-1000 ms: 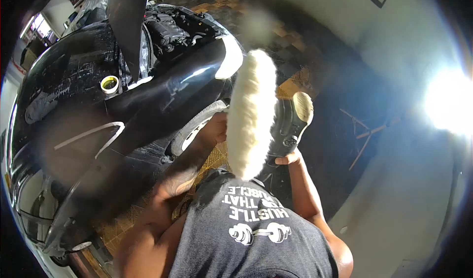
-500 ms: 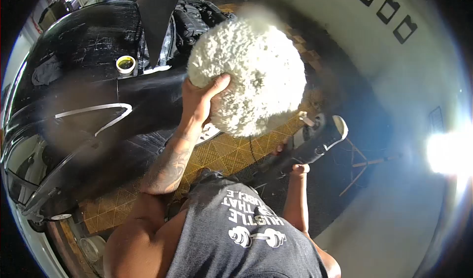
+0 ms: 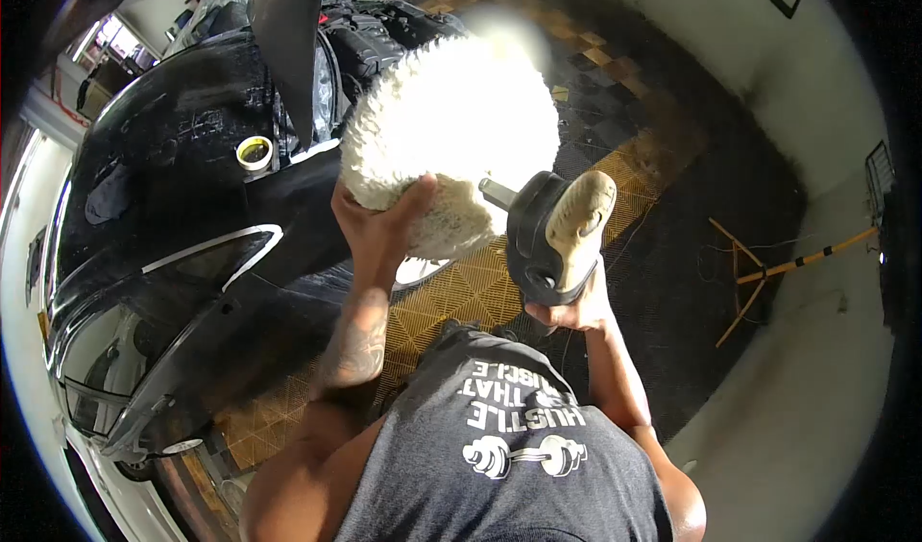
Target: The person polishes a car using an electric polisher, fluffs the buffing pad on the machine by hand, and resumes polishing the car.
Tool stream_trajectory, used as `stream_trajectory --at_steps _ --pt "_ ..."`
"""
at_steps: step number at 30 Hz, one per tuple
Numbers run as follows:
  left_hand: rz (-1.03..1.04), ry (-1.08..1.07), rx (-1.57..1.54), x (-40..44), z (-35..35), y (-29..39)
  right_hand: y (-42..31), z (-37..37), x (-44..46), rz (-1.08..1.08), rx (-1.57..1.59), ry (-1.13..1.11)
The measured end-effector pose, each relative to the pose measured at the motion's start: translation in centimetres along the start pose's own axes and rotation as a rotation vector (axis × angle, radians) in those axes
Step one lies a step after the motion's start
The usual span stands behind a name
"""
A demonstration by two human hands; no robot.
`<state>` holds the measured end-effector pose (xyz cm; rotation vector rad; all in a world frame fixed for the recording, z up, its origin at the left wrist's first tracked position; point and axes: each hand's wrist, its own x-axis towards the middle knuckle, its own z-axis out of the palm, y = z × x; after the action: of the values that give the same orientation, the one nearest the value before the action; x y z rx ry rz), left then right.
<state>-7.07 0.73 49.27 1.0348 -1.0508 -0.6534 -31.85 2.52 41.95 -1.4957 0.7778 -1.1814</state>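
Observation:
A round, fluffy white wool polishing pad is held up in front of me. My left hand grips its lower left edge, thumb pressed on the near side. In my right hand is a dark polisher with a cream-coloured end. My fingers wrap under its body. A short metal piece sticks out from the polisher toward the pad's lower right side. Whether the two touch is unclear. Strong light washes out much of the pad.
To the left stands a black car with white tape around a window. A small tub with yellow stuff sits on its bodywork. An orange tripod stand is at the right, by the wall. Yellow and black tiles cover the floor.
The polisher has come up and turned, from low on the right to beside the pad. My left hand and the pad have shifted slightly left and tilted. The view has turned.

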Motion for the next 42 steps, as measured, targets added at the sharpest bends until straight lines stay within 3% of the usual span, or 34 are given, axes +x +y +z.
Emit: stream_trajectory --at_steps 2,8,11,16,18,22,24,28,31,33,36,39,42 --pt "-0.088 0.019 -0.104 -0.3 0.1 0.5 0.4 0.4 0.3 -0.051 0.037 0.037" --pt "-0.056 0.026 -0.193 -0.6 0.2 0.1 0.8 0.7 0.1 0.082 0.065 -0.032" --pt "-0.006 0.003 -0.140 -0.8 0.3 -0.1 2.1 1.4 0.3 -0.047 -0.003 -0.059" --pt "-0.037 0.082 -0.129 -1.5 -0.1 -0.6 2.1 2.3 0.2 -0.073 -0.007 -0.082" --pt "0.010 0.250 -0.056 -2.0 -0.7 -2.4 2.4 2.4 0.1 -0.232 -0.172 0.040" --pt "-0.054 0.033 -0.075 -1.9 -2.3 -1.9 1.8 2.2 0.6 -0.326 -0.444 0.056" --pt "-0.103 0.078 -0.152 -1.7 -2.1 -1.5 1.9 1.7 0.7 -0.295 -0.485 0.046" --pt "-0.045 0.089 -0.062 -1.4 -2.6 -1.4 1.7 1.2 0.6 -0.159 -0.295 0.075" --pt "-0.017 0.087 -0.165 -1.8 -1.5 -0.4 1.8 1.3 0.4 -0.045 -0.242 0.074" --pt "0.048 0.005 -0.067 -1.7 -1.2 0.0 1.7 1.4 0.2 0.041 -0.171 -0.030" --pt "0.002 0.159 -0.127 -2.3 -0.9 -0.9 4.1 2.0 -0.8 0.013 -0.195 0.015" --pt "0.116 -0.003 -0.058 -2.1 -1.4 -0.2 1.8 2.2 -0.3 -0.043 -0.242 0.052" --pt "0.209 -0.030 0.027 -1.8 -2.1 1.2 2.2 2.5 0.2 -0.188 -0.222 0.149"
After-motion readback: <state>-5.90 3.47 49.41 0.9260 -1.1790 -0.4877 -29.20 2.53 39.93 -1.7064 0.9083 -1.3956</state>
